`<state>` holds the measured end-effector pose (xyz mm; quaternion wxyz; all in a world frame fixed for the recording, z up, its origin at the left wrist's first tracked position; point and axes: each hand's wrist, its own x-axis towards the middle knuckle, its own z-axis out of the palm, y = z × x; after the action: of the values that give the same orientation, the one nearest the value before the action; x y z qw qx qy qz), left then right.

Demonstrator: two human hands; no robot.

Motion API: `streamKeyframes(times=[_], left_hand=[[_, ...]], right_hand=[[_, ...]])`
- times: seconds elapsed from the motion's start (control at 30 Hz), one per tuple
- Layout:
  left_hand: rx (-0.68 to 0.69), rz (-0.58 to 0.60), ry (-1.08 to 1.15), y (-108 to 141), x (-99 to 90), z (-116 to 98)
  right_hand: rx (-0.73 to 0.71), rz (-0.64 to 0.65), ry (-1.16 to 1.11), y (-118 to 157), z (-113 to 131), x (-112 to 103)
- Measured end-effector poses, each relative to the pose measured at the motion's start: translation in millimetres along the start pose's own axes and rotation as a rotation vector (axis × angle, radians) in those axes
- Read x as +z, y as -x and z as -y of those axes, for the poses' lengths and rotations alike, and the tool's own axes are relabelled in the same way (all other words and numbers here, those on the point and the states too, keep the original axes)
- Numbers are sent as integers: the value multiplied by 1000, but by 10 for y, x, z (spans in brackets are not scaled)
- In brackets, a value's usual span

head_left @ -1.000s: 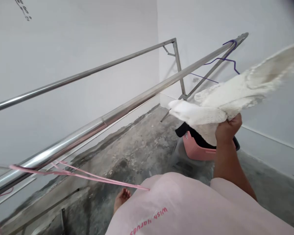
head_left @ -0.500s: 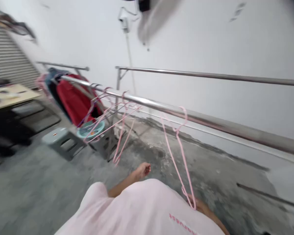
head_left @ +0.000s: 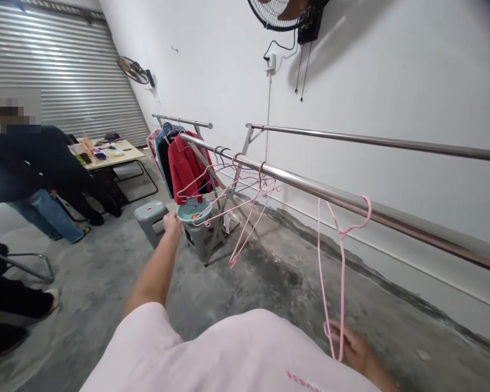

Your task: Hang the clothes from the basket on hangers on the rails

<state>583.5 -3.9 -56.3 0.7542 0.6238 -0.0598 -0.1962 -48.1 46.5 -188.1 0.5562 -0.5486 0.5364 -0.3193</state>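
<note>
Tabletop clutter (head_left: 100, 148) — too small to tell

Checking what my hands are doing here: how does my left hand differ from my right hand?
The left hand reaches far forward on an outstretched arm, while the right hand sits low at the bottom of the view. The right hand grips the lower end of a pink hanger; whether the left hand holds anything cannot be told. The left hand is near a teal basin and a grey stool, the right above the concrete floor. Both are bare.

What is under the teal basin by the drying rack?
A grey plastic stool stands under the teal basin. The basin covers the stool's top, so anything lying between them can't be seen.
</note>
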Motion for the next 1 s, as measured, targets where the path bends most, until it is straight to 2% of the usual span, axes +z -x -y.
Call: streamKeyframes(times=[0.07, 0.13, 0.23, 0.3, 0.4, 0.47, 0.53, 0.6, 0.7, 0.77, 0.87, 0.93, 1.0], left_hand=[[153, 52, 17, -147, 153, -396], [249, 186, 35, -199, 333, -710], [350, 496, 106, -136, 562, -1016], [398, 730, 176, -44, 640, -1114], [390, 963, 232, 89, 635, -1149], [295, 1078, 251, 153, 602, -1147], [144, 1187, 256, 217, 602, -1165], [9, 1252, 231, 308, 678, -1206], [-76, 1278, 89, 552, 939, -1251], [-25, 1238, -75, 804, 1156, -1224], [176, 1205, -251, 1297, 1410, -1098], [204, 1287, -247, 1666, 1496, -1000], [132, 1402, -202, 2047, 1535, -919]], right_hand=[[-38, -8, -42, 79, 305, 39], [-110, 3, -79, 184, 598, 77], [-182, 48, -156, 344, 918, 119], [-179, 82, -211, 440, 1004, 132], [-130, 101, -275, 553, 932, 124], [-85, 80, -331, 608, 795, 102], [-26, 37, -397, 651, 646, 79], [23, -3, -457, 687, 542, 66], [37, 11, -505, 729, 524, 83], [-4, 40, -494, 745, 592, 122], [-115, 109, -455, 751, 741, 195], [-188, 163, -448, 754, 828, 231], [-234, 197, -461, 763, 882, 250]])
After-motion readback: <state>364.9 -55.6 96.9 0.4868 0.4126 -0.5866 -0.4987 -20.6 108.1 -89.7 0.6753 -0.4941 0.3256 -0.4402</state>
